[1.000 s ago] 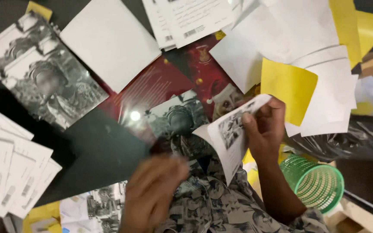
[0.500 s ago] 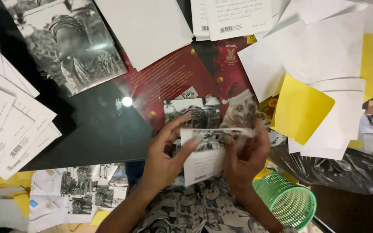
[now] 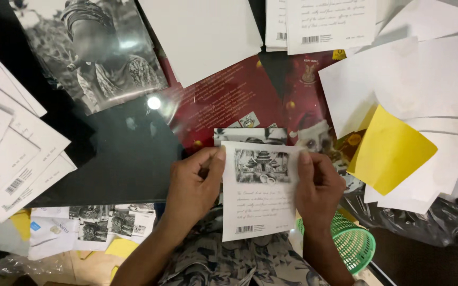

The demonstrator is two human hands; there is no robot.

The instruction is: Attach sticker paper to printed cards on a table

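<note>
Both my hands hold one white card (image 3: pixel 258 204) upright in front of me, near the table's front edge. The card shows a small black-and-white picture of a temple at its top, script lines below and a barcode at the bottom. My left hand (image 3: pixel 194 182) pinches its left edge with the thumb at the top corner. My right hand (image 3: pixel 319 188) grips the right edge. Behind the card another black-and-white print (image 3: pixel 250 135) peeks out above it, lying on a dark red booklet (image 3: pixel 223 100).
A dark glass table (image 3: pixel 117 159) carries a large black-and-white photo (image 3: pixel 88 53), stacks of white cards at left (image 3: pixel 11 159), white and yellow sheets at right (image 3: pixel 393 151), and a plain white sheet (image 3: pixel 202 34). A green mesh basket (image 3: pixel 353 243) stands by my right wrist.
My left hand came up from below and took the card's left edge. The card, earlier held tilted in my right hand alone, is now flat and facing me between both hands.
</note>
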